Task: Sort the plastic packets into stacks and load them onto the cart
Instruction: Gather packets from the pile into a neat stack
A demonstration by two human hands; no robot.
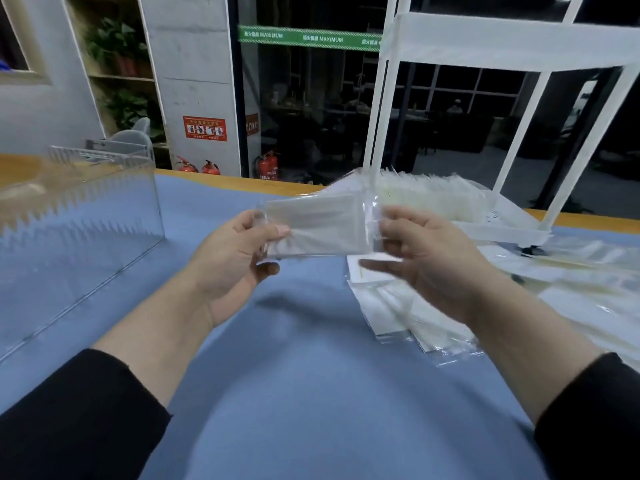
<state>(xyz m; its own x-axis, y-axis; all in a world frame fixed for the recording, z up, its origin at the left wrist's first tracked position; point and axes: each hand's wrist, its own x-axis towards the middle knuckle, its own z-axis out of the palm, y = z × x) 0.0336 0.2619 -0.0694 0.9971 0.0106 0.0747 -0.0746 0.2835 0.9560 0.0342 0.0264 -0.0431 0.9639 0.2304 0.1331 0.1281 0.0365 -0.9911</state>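
Okay, head view only: both hands are raised over the blue table cover (pixel 311 393), holding one plastic packet (pixel 318 226) stretched flat between them, off the table. Left hand (pixel 232 258) grips the packet's left edge, thumb on top pressing near the corner, fingers curled under it. Right hand (pixel 426 258) holds the right edge, fingers curled round the clear flap; thumb side partly blurred, so exact pinch points can't be told. Packet is clear with a white insert, roughly level, tilted slightly up toward the far side. Below the right hand, a loose pile of packets (pixel 398 313) lies on the cover, overlapping and fanned, not squared. More packets (pixel 581 271) are scattered further right on the table. White cart (pixel 491 43) stands at the table's far right, its lower tray (pixel 498 230) already carrying a row of packets (pixel 426 192) stacked on edge, just behind the held packet. Clear acrylic box (pixel 79 216) sits on the left, well apart from the hands. Black sleeves (pixel 79 417) cover both forearms. Background: red fire extinguishers (pixel 268 165) on the floor, dark window, shelf with plants (pixel 117 46).
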